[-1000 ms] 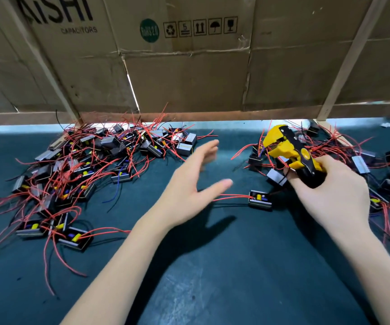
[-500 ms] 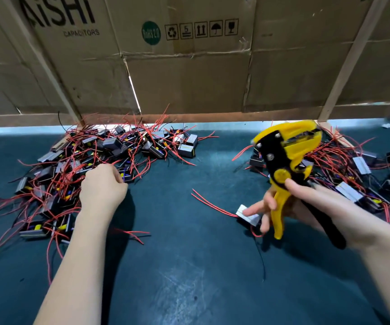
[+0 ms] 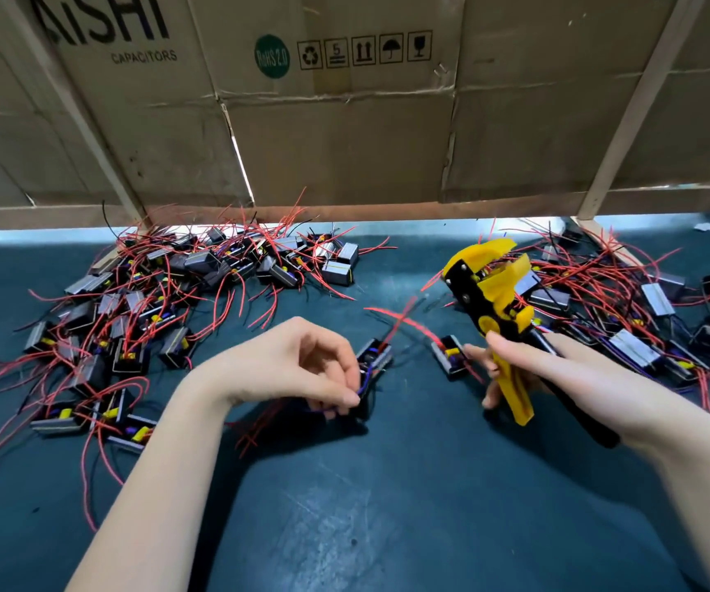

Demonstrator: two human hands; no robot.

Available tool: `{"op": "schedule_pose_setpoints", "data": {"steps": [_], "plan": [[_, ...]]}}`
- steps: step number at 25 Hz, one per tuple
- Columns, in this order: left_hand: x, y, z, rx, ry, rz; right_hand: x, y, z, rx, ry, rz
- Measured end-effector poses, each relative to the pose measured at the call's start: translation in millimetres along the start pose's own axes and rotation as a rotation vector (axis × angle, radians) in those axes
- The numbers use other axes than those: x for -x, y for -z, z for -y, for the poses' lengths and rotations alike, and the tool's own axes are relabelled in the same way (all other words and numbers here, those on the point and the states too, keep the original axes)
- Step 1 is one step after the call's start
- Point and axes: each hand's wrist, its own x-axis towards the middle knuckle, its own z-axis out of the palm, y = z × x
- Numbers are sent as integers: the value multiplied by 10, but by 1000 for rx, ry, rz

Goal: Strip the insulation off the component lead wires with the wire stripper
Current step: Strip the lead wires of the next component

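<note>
1. Two hands are at work over the dark teal matted surface (image 3: 387, 527). The left hand (image 3: 302, 365) has its fingertips pinched on thin wires beside a small black box-shaped component with red lead wires (image 3: 372, 361). The right hand (image 3: 558, 369) is wrapped round the handles of the yellow-and-black wire stripper (image 3: 489, 292).
2. The component looks light and rigid, but its red leads are thin, limp and springy. They will likely flop and tangle, so a hold on the wire close to the free end, with the body left to dangle or rest, should steer it best.
3. The stripper looks stiff and fairly heavy at the head. Its jaws stand apart, pointing up and away, above the right hand's grip on the handles.
4. The held component lies just right of the left fingertips, touching or nearly touching the surface; blur hides which. Its red leads arc right toward the stripper without reaching the jaws.
5. A second small black component with a yellow part (image 3: 451, 356) lies just beside the right hand's fingers.
6. Heaps of like components with red wires sit at far left (image 3: 165, 301) and far right (image 3: 643, 301).
</note>
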Motion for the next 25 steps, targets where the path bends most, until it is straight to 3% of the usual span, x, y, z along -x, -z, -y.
{"op": "schedule_pose_setpoints", "data": {"steps": [2, 4, 5, 7, 10, 13, 16, 19, 23, 25], "plan": [[-23, -24, -14, -1, -65, -35, -90, 62, 180, -33, -11, -97], [-61, -6, -10, 4, -115, -252, -175, 189, 79, -9, 38, -249], [-85, 7, 4, 2, -128, -385, -182, 240, -31, -6, 61, -248], [-143, -11, 21, -26, -128, -576, -241, 332, -89, -235, 58, -72], [-240, -194, 32, -294, -65, -654, -301, 290, -160, -544, -30, 338], [-336, -388, -18, -548, 6, -573, -339, 54, -239, -461, -147, 412], [-373, -430, -52, -583, 39, -468, -358, -75, -198, -433, -213, 292], [-292, -254, -22, -690, 96, -520, -354, 30, -134, -457, -114, 75], [-119, 85, 161, -889, 229, -858, -392, 181, -97, -517, -108, -317], [-86, 164, 214, -694, 183, -1105, -382, 227, -105, -460, -104, -404]]}}
